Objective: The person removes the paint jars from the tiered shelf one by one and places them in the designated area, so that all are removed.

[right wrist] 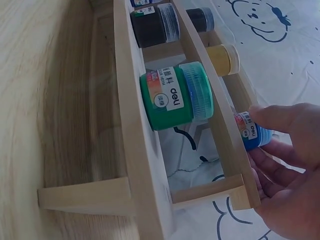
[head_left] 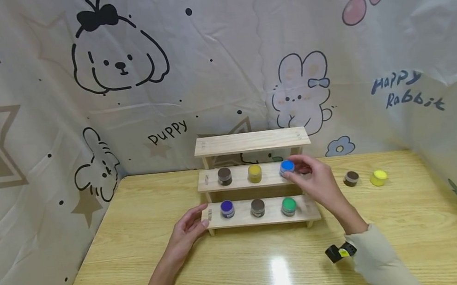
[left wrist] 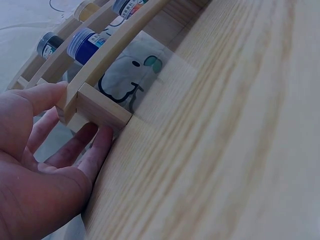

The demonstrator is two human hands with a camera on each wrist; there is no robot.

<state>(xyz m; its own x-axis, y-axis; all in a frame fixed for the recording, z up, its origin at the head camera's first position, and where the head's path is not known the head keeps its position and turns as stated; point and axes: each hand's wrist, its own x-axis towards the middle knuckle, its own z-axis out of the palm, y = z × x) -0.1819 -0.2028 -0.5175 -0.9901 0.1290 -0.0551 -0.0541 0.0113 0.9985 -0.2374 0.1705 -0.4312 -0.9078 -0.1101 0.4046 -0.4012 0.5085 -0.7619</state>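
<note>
A three-tier wooden display rack (head_left: 251,142) stands on the table. My right hand (head_left: 318,180) pinches a blue paint jar (head_left: 287,167) between thumb and fingers at the right end of the middle tier. In the right wrist view, the blue jar's label (right wrist: 246,126) faces the camera. My left hand (head_left: 186,230) holds the left end of the bottom tier, thumb at its edge and fingers around the end. A dark brown jar (head_left: 224,176) and an ochre jar (head_left: 254,173) share the middle tier. Purple (head_left: 227,209), grey-brown (head_left: 257,207) and green (head_left: 288,206) jars line the bottom tier.
To the rack's right, a dark brown-lidded jar (head_left: 351,178) and a bright yellow jar (head_left: 378,178) sit on the wood-grain table (head_left: 241,266). A patterned cloth (head_left: 221,78) with cartoon drawings hangs close behind the rack and along the sides.
</note>
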